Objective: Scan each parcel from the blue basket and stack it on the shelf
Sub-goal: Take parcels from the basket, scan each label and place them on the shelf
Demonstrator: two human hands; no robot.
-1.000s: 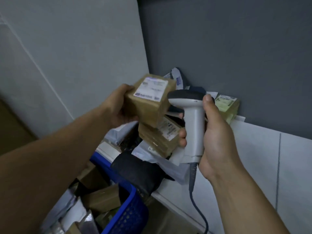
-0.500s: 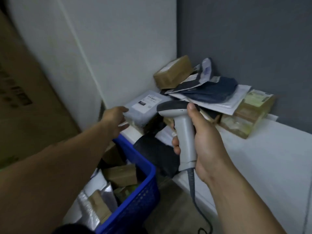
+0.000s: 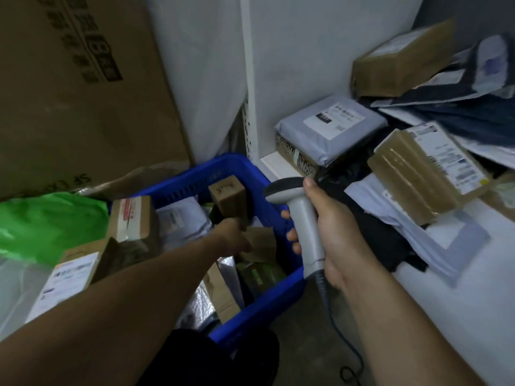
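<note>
**Left hand in the basket, scanner in the right**

Our left hand [image 3: 232, 236] is down inside the blue basket [image 3: 266, 305], right on a small brown parcel [image 3: 262, 245] near the basket's right wall. It's pretty blurry there, so we can't tell if the fingers actually have hold of it or just touch it. Just behind it, an upright box [image 3: 230, 197] stands among some pale bags. Our right hand [image 3: 338, 229] is wrapped tight round the grip of the scanner [image 3: 301, 218], with the head pointing left above the basket's rim and the cord hanging down. To the right, the shelf [image 3: 459, 288] carries a messy pile: a grey mailer [image 3: 331, 129] at the corner, a taped box [image 3: 418, 176] tilted beside it, and a top box [image 3: 401, 59] higher up. A green bag [image 3: 47, 218] and a big carton [image 3: 69, 79] sit left of the basket.
</note>
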